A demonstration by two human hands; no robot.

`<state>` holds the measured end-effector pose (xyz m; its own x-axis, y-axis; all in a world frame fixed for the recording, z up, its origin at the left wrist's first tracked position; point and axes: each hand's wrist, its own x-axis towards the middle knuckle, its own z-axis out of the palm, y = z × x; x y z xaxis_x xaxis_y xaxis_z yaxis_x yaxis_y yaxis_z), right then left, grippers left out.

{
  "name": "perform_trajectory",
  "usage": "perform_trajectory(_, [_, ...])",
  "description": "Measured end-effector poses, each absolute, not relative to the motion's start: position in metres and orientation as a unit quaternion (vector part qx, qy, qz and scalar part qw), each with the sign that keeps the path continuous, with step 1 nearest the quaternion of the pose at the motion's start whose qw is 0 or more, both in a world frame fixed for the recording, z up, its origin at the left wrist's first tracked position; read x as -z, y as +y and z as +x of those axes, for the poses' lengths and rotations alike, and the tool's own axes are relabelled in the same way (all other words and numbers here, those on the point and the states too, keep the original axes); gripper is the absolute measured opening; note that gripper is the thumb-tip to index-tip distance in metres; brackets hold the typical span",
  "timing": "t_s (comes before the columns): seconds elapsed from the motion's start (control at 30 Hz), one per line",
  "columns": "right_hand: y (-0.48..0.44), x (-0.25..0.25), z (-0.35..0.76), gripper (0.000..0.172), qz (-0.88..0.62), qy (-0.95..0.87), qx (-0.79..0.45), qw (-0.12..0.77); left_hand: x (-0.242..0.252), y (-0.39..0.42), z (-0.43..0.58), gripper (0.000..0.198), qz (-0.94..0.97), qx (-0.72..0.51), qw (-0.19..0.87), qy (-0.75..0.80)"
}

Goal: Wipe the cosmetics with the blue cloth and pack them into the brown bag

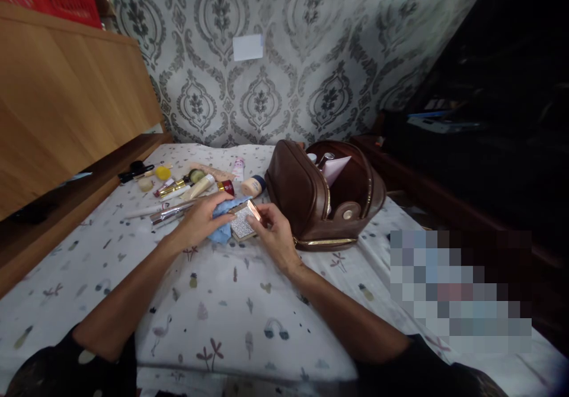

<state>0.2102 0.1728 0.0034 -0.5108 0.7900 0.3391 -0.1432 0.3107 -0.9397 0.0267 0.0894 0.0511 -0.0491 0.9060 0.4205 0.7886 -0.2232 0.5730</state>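
My right hand (278, 234) grips a small square case with a glittering silver face and gold-coloured edge, which looks like a makeup compact (243, 221). A crumpled blue cloth (219, 234) is in my left hand (201, 218), pressed against the compact's left side, with the thumb near its face. Both hands are closed, just above the patterned white sheet (240, 302). To the right of them stands a brown cosmetic bag (293, 186), unzipped, with a pale pink packet (336, 169) and other items inside. The fingers behind the compact are partly hidden.
Left of and beyond my hands lie several cosmetics: silver tubes (166, 214), a cream tube (200, 187), a dark-lidded jar (253, 186), a pink-white tube (239, 167) and a yellow sponge (162, 173). A wooden cabinet (75, 95) borders the left. Patterned wallpaper (267, 6) covers the back.
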Motion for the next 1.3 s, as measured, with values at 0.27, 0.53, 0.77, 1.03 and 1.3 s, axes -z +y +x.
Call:
perform_trajectory(0.27, [0.174, -0.005, 0.21, 0.031, -0.21, -0.698, -0.535, 0.428, -0.043, 0.084, 0.054, 0.034, 0.77, -0.293, -0.121, 0.553])
perform_trajectory(0.53, [0.177, 0.001, 0.209, 0.03, -0.206, -0.642, -0.601, 0.429, -0.044, 0.085, 0.036, 0.027, 0.767, -0.265, -0.105, 0.575])
perform_trajectory(0.77, [0.174, 0.002, 0.207, 0.029, -0.217, -0.603, -0.63, 0.438, -0.044, 0.091, 0.035, 0.03, 0.662, -0.354, 0.058, 0.659])
perform_trajectory(1.03, [0.175, 0.006, 0.206, 0.027, -0.217, -0.627, -0.6, 0.447, -0.03, 0.097, 0.039, 0.037, 0.573, -0.475, 0.207, 0.635])
perform_trajectory(1.3, [0.17, -0.001, 0.211, 0.038, -0.204, -0.713, -0.508, 0.438, -0.047, 0.091, 0.04, 0.034, 0.609, -0.446, 0.104, 0.648])
